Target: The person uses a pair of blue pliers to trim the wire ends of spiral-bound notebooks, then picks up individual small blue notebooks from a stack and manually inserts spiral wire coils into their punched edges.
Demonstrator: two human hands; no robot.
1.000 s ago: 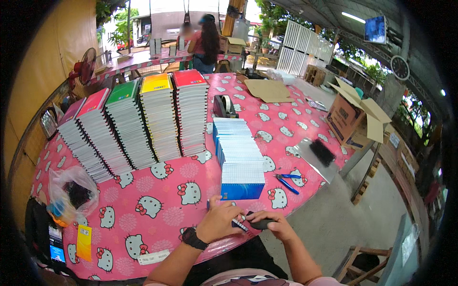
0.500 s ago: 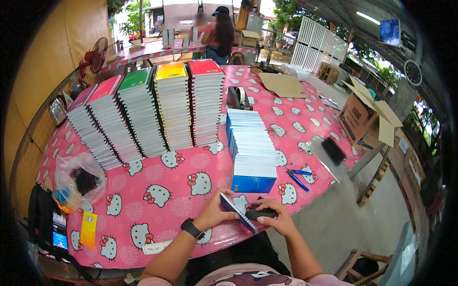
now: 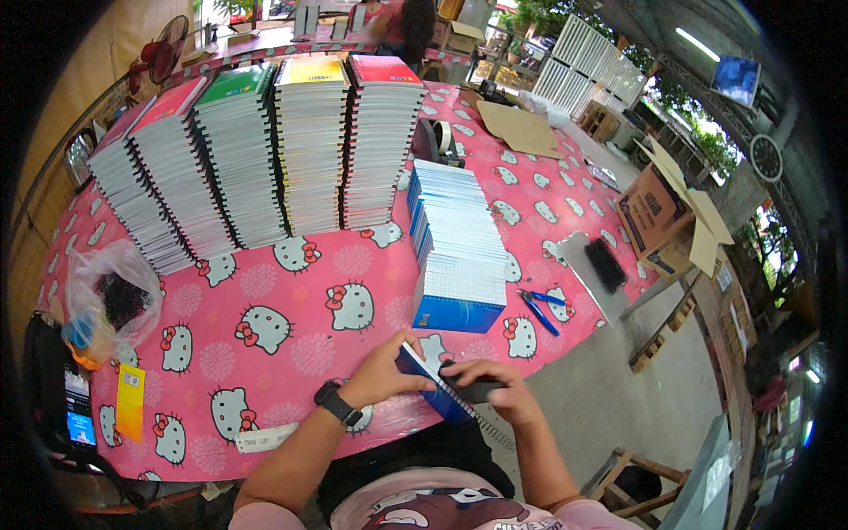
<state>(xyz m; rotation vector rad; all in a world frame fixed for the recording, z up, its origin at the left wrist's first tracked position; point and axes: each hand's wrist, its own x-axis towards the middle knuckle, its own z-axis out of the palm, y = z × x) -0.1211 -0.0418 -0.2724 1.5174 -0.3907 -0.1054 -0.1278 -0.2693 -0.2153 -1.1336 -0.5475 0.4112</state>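
At the table's front edge my left hand [image 3: 382,378] grips a small blue notebook [image 3: 449,405], tilted with its edge upward. A spiral coil [image 3: 495,431] sticks out from the notebook's lower right end. My right hand [image 3: 511,395] is closed round a black rounded handheld object [image 3: 475,389], held against the notebook's edge; its exact kind is unclear. Just beyond my hands stands a long row of blue-covered notebooks [image 3: 459,316], packed upright. Blue-handled cutters [image 3: 540,311] lie to its right.
Tall stacks of ring-bound books [image 3: 238,168] stand at the back left. Plastic bag [image 3: 115,296] with black coils, yellow card [image 3: 131,404] and phone [image 3: 79,415] lie left. Right are black coils [image 3: 606,265] on a clear sheet and an open carton [image 3: 658,212]. People stand at a far table.
The view has tipped down and shifted slightly right. My right hand and the black object have moved up along the notebook's edge, and the coil now protrudes visibly from its lower end.
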